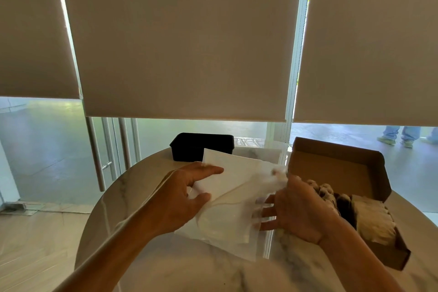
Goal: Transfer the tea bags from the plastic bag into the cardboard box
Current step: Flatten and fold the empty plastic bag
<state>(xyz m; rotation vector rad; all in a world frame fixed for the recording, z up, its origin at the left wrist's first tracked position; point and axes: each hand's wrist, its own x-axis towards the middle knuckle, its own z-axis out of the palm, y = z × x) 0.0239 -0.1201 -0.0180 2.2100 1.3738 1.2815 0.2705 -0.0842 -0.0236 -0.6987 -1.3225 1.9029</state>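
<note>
Over the table, left hand (189,193) grips the plastic bag (237,199); right hand's (297,211) grip is blurred.

Plastic bag (233,199) between 2 hands, seemingly gripped.
</note>
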